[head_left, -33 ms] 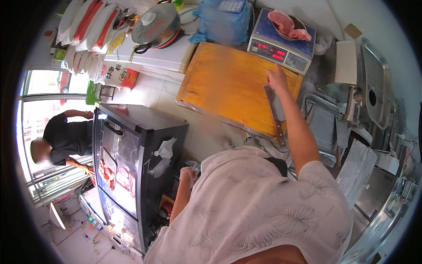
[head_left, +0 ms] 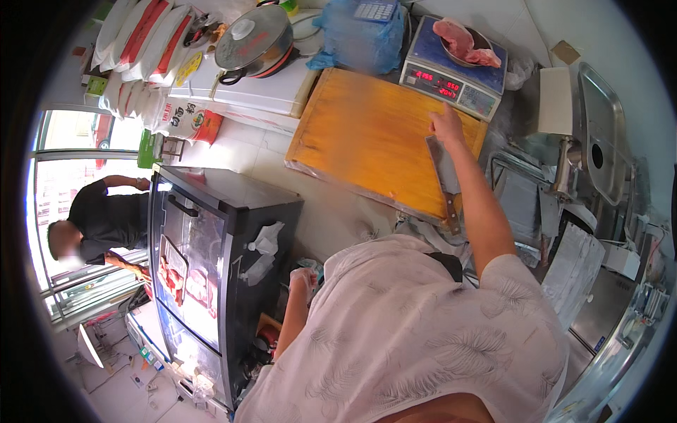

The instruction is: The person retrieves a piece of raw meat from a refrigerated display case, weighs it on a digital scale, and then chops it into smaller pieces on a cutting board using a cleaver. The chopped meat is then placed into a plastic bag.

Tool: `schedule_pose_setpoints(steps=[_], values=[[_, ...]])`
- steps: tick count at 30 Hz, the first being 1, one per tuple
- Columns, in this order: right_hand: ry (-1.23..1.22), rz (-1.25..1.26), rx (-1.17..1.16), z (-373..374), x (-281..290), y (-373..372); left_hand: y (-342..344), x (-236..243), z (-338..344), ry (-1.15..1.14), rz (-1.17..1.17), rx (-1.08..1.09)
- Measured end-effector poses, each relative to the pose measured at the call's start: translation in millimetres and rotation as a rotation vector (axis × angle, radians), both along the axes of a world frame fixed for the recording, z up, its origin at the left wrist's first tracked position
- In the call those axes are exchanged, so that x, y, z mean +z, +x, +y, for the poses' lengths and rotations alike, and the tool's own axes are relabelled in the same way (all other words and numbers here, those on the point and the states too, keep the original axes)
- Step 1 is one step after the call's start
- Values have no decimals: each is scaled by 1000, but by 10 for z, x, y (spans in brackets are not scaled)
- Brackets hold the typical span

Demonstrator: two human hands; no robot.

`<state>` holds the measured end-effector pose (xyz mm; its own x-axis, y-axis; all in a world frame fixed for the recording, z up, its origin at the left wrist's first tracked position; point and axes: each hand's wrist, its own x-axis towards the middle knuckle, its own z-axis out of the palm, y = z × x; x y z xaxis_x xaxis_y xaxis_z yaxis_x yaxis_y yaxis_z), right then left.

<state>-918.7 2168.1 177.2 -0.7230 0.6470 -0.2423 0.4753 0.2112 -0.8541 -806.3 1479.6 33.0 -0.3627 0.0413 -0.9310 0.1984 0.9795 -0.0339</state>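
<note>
My right hand [head_left: 446, 127] reaches over the wooden board [head_left: 352, 141] toward the front panel of a blue-topped scale [head_left: 437, 89], index finger out, other fingers curled, holding nothing visible. On the scale is a metal bowl holding pink raw meat [head_left: 465, 44]. A large knife [head_left: 441, 176] lies along the board's right side, under my hand. My left hand [head_left: 302, 280] hangs low beside my body near the dark display fridge [head_left: 261, 204], apparently in a thin clear glove, fingers curled; I cannot make out whether it holds something.
A person in a dark top [head_left: 106, 218] leans at the fridge's far side, meat near their arm. A lidded pot [head_left: 250, 46], stacked white sacks [head_left: 134, 42] and a blue-bagged device [head_left: 360, 39] line the back. A steel grinder [head_left: 564, 169] stands at the right.
The board and scale have shifted very slightly rightward in the picture. Otherwise nothing has visibly changed; my hands keep their shape.
</note>
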Motion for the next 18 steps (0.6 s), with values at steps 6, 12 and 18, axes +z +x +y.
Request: schedule_pose_setpoints(steps=[6,12,18], values=[[53,-66,-16,-250,25,-17,487,-331,-404,-11,128,1904],[156,-103,-28,-455,21,128,467,7,-517,2,-205,25],[154,-63,53,-322,255,254,-49,-364,-240,225,78,1505]])
